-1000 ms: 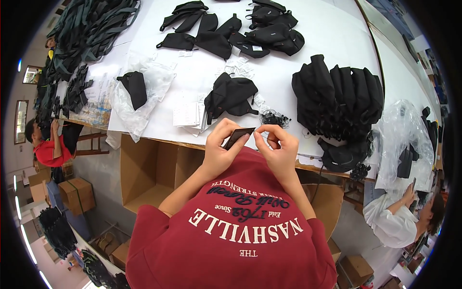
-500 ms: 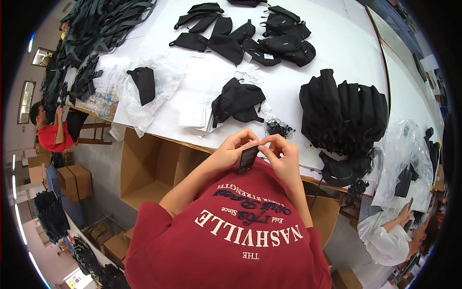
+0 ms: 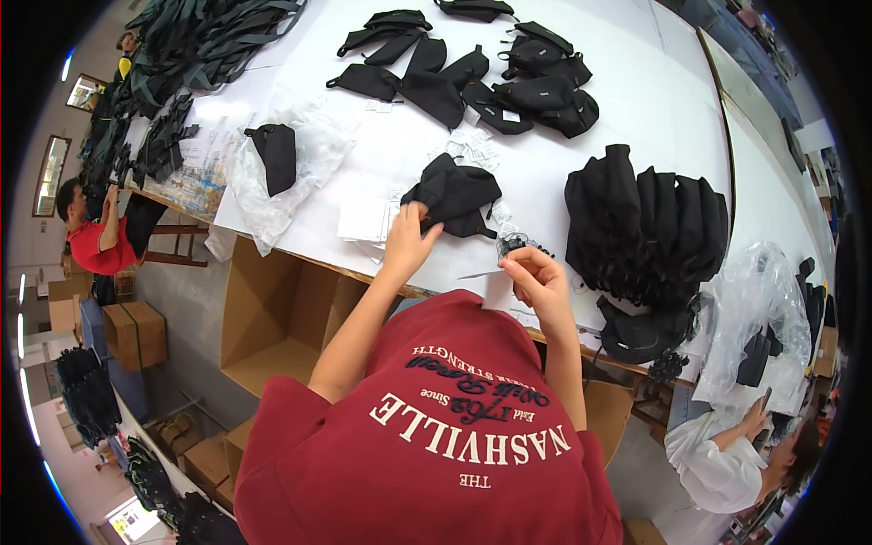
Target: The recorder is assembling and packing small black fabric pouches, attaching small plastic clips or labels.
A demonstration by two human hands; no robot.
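Item: black fabric pouch, near the counter's front edge, under my left hand.

My left hand rests on the pouch's near side, fingers closed on its fabric. My right hand hovers just right of it, grip pinched together on a thin flat strip. A stack of black bags stands towards the right edge; a clear plastic bag lies at the left.

Can't really make out the thin pale slip pinched in the right hand, too small. Left hand's fingertips are buried in the crumpled black fabric pouch.
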